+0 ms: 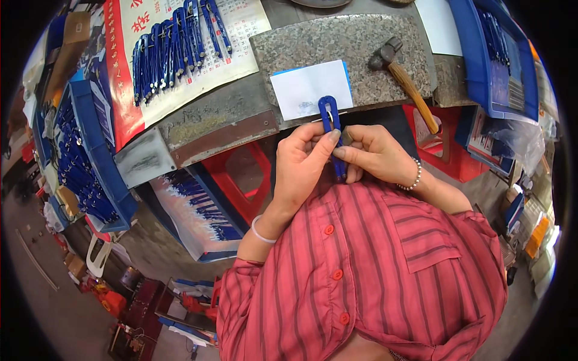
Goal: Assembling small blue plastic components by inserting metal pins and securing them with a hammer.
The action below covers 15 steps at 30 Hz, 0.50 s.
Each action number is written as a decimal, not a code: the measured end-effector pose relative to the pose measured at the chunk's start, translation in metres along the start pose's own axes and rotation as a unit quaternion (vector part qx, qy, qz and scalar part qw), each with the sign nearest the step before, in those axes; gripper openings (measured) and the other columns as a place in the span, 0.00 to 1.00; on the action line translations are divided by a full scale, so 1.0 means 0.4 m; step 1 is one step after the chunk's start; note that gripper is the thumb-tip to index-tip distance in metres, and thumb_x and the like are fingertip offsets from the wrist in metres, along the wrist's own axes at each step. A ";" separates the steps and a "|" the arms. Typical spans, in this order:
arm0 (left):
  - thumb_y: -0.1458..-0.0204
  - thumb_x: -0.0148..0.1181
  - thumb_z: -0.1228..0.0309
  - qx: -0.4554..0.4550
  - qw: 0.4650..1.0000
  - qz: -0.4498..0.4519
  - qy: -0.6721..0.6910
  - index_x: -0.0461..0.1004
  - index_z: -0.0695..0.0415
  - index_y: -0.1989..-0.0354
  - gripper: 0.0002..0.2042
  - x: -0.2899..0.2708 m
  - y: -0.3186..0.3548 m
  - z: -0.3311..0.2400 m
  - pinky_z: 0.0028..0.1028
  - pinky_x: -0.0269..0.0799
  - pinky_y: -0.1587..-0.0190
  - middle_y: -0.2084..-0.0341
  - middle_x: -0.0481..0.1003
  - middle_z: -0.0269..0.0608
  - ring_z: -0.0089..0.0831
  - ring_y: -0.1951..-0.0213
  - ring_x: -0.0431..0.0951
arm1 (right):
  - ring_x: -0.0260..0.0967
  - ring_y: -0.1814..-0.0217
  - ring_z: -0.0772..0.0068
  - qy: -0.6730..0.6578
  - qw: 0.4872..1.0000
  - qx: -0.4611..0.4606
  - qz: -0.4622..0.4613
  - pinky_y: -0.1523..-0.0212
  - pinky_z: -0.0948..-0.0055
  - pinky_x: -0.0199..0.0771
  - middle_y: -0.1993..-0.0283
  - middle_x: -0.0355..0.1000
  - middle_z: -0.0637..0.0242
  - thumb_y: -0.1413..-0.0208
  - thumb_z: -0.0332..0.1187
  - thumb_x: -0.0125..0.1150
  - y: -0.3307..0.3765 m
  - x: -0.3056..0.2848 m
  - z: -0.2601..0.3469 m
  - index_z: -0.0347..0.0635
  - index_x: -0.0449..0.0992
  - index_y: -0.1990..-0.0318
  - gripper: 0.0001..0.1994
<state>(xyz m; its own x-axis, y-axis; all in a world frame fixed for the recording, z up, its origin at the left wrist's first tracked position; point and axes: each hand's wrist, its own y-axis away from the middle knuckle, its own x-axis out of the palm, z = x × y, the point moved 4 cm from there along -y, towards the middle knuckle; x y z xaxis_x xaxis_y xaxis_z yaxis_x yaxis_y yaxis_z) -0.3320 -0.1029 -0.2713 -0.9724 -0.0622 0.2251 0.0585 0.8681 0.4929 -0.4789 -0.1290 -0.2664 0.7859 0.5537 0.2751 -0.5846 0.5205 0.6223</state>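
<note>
A slim blue tool [328, 107] with a rounded loop end and a bit of bright metal in its slot stands between my hands, in front of my shirt. I cannot make out its exact kind. My left hand [303, 157] pinches its middle between thumb and fingers. My right hand [374, 154] closes on it from the other side, just lower; the fingers hide part of it. The loop end reaches over the near edge of a white paper pad [310, 87] on a speckled stone slab [361, 42].
A wooden-handled hammer [412, 96] lies on the slab, its handle past the bench edge. Similar blue tools [174, 45] lie in rows on a printed sheet [235, 57] at the left. Blue bins [123, 198] flank the bench. A red stool [250, 180] stands beneath.
</note>
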 end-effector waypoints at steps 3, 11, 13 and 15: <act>0.43 0.59 0.70 0.004 1.000 0.007 0.006 0.76 0.64 0.59 0.10 0.002 -0.003 -0.012 0.15 0.67 0.71 0.73 0.75 0.29 0.12 0.74 0.70 | 0.74 0.78 0.79 -0.012 1.000 0.001 -0.004 0.80 0.83 0.72 0.77 0.72 0.67 0.39 0.35 0.56 0.000 -0.002 -0.001 0.36 0.68 0.71 0.12; 0.43 0.58 0.73 -0.002 1.000 0.012 -0.011 0.75 0.67 0.61 0.08 0.004 -0.016 -0.013 0.16 0.68 0.67 0.71 0.76 0.32 0.14 0.70 0.72 | 0.73 0.79 0.80 -0.026 1.000 -0.002 -0.012 0.81 0.83 0.71 0.77 0.71 0.68 0.40 0.32 0.56 -0.003 -0.008 0.003 0.36 0.68 0.71 0.10; 0.42 0.57 0.72 0.001 1.000 0.007 -0.007 0.75 0.65 0.60 0.09 0.007 -0.015 -0.012 0.14 0.65 0.70 0.72 0.75 0.30 0.12 0.72 0.70 | 0.72 0.79 0.81 -0.027 1.000 -0.006 -0.011 0.82 0.83 0.71 0.77 0.71 0.68 0.40 0.31 0.56 -0.005 -0.012 0.005 0.36 0.68 0.71 0.10; 0.42 0.57 0.70 0.006 1.000 0.005 -0.005 0.76 0.64 0.59 0.09 0.011 -0.018 -0.016 0.13 0.63 0.72 0.73 0.75 0.27 0.10 0.74 0.67 | 0.72 0.80 0.81 -0.033 0.999 0.001 -0.008 0.82 0.83 0.70 0.77 0.71 0.68 0.41 0.30 0.56 -0.006 -0.016 0.005 0.36 0.68 0.72 0.10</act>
<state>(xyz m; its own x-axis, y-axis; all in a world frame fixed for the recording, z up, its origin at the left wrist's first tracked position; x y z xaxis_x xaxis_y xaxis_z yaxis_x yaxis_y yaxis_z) -0.3354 -0.1124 -0.2684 -0.9738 -0.0497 0.2218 0.0650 0.8741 0.4813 -0.4822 -0.1351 -0.2684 0.8065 0.5018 0.3127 -0.5718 0.5274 0.6284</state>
